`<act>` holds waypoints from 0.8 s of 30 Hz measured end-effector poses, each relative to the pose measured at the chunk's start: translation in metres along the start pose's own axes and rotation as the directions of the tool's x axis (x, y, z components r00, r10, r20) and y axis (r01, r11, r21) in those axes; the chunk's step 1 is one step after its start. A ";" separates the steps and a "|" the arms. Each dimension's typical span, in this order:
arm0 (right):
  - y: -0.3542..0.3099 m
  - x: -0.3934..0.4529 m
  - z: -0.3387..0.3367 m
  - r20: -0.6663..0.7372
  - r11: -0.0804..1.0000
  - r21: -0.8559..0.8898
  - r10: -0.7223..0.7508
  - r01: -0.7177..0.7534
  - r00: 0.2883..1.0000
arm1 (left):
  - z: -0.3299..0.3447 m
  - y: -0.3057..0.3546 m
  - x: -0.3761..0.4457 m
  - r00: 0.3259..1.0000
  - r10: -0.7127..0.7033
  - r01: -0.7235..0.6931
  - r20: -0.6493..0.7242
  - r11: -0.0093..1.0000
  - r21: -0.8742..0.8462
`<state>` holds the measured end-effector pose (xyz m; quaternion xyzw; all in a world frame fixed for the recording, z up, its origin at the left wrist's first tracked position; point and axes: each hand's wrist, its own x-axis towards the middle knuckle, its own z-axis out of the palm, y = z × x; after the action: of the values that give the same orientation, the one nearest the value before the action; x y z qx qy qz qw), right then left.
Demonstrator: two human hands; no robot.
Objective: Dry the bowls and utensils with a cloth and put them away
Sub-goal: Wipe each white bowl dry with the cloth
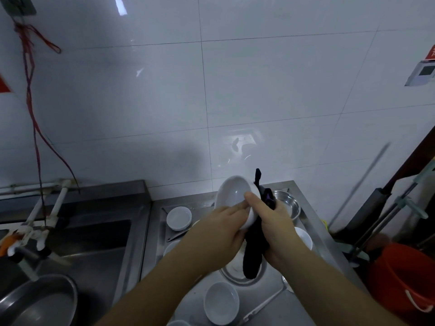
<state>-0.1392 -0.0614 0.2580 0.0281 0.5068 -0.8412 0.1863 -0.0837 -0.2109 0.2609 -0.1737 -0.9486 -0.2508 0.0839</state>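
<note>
Glossy white bowl (233,196) tilted, left hand (221,229) gripping rim, right hand (275,222) grip holding dark cloth (254,252)

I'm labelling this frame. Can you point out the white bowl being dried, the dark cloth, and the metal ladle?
white bowl (231,192): head view, on its inner surface.
dark cloth (253,257): head view, on the hanging lower part.
metal ladle (264,304): head view, on its handle.

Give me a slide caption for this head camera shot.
Both hands, left and right, hold a white bowl and dark cloth above a steel counter of dishes.
</note>
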 end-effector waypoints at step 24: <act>0.014 0.045 -0.173 -0.322 0.978 -0.022 0.187 -0.205 0.928 | 0.143 -0.020 0.063 0.692 -0.656 0.525 0.302 0.169 -0.834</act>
<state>-0.2006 0.0690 0.1516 0.2086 0.5478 -0.7885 0.1861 -0.1596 -0.1370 0.1438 0.2079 -0.6556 -0.7232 -0.0622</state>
